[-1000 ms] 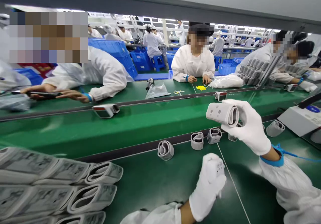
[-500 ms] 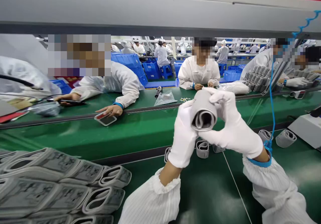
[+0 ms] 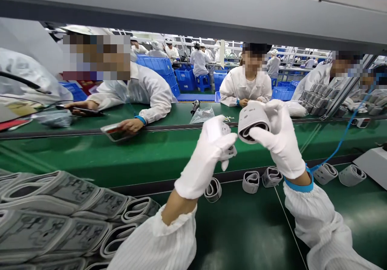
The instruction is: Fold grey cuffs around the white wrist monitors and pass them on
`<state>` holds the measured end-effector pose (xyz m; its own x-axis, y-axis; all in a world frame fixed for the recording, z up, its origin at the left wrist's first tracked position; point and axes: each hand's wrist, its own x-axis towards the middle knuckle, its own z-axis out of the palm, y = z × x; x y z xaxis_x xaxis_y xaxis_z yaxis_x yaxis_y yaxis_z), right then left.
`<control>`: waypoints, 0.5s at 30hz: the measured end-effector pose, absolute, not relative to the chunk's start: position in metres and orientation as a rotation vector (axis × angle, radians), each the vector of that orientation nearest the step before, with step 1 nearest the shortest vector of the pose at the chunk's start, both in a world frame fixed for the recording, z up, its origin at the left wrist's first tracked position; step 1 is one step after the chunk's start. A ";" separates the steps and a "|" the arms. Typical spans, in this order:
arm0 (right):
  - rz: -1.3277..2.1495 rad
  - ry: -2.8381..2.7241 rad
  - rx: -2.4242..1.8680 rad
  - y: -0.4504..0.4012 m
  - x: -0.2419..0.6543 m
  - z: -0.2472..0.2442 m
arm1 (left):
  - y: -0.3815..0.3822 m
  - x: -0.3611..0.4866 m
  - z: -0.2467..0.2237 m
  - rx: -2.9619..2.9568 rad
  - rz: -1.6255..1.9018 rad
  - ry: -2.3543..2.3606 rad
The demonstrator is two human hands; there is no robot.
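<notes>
My right hand (image 3: pixel 284 141), in a white glove with a blue wrist strap, grips a rolled grey cuff (image 3: pixel 253 121) between thumb and fingers above the green belt. To its left, my left hand (image 3: pixel 204 157), also gloved, is closed around a small white and grey device (image 3: pixel 228 152), partly hidden by the fingers. The two hands are apart. Below them, on the dark green surface, stand rolled grey cuffs, one (image 3: pixel 213 190) under my left hand and another (image 3: pixel 250 182) further right.
Stacked grey cuffs (image 3: pixel 54 229) fill the lower left. The green conveyor (image 3: pixel 157 153) crosses ahead; a person's hand (image 3: pixel 131 127) holds a device at its far edge. A metal beam (image 3: pixel 193 12) spans the top. A white box (image 3: pixel 373 163) stands at right.
My hands have separated, the left moving left and away from the cuff. A small device now shows in my left hand. The cuff has risen slightly. Across the belt, the person's held device has tilted.
</notes>
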<state>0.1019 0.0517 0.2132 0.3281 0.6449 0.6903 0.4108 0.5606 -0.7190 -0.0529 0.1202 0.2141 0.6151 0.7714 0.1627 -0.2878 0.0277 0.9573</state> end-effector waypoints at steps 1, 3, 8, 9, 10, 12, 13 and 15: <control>0.179 -1.278 -1.022 0.055 0.105 0.212 | 0.121 -0.057 0.215 1.286 0.834 0.454; 0.146 -1.286 -0.996 0.061 0.111 0.209 | 0.126 -0.064 0.217 1.268 0.806 0.440; 0.101 -1.403 -1.012 0.068 0.116 0.200 | 0.142 -0.068 0.216 1.084 0.756 0.374; 0.092 -1.415 -1.021 0.068 0.117 0.199 | 0.144 -0.068 0.215 1.050 0.725 0.370; 0.089 -1.424 -1.027 0.068 0.117 0.198 | 0.146 -0.067 0.215 1.025 0.688 0.370; 0.118 -1.446 -1.022 0.067 0.118 0.196 | 0.148 -0.066 0.216 1.000 0.610 0.367; 0.140 -1.464 -1.007 0.067 0.119 0.195 | 0.147 -0.065 0.216 0.998 0.572 0.361; 0.189 -1.509 -0.969 0.068 0.121 0.192 | 0.145 -0.063 0.216 0.997 0.559 0.373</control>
